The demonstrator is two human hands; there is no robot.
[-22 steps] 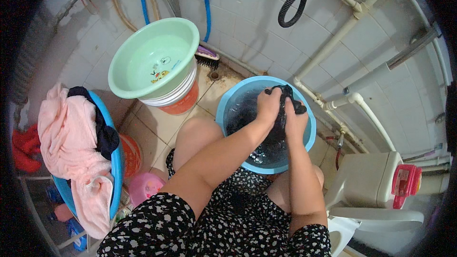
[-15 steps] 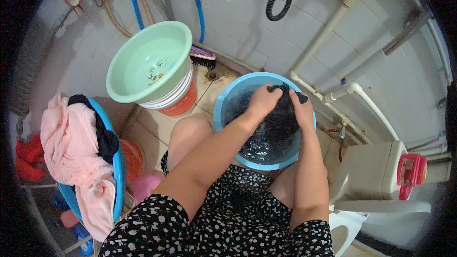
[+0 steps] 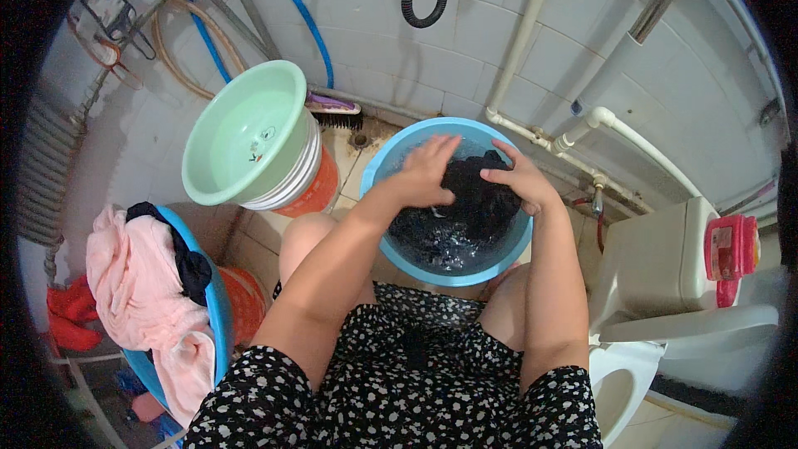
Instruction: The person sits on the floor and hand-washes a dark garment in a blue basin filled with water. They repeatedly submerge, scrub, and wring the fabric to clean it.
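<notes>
A black piece of cloth (image 3: 482, 191) lies bunched up and wet in a light blue basin (image 3: 401, 264) on the tiled floor in front of me. Water glistens around the cloth at the near side of the basin. Over the left part of the basin is my left hand (image 3: 426, 173), its fingers apart and nothing in them. My right hand (image 3: 525, 176) is at the basin's right side, thumb and fingers spread, next to the cloth or touching its edge. The cloth's folds hide what kind of garment it is.
At my left, a blue tub (image 3: 218, 303) holds pink clothing (image 3: 137, 283) and black clothing. A pale green basin (image 3: 249, 129) tops a stacked bucket (image 3: 312, 187). A scrub brush (image 3: 337, 112) lies by the wall. The toilet (image 3: 628, 366) stands at my right; pipes (image 3: 519, 50) run along the wall.
Both hands have let go of the black cloth they were gripping and opened. It has dropped lower into the basin. The left hand has shifted left, and the whole view has turned slightly.
</notes>
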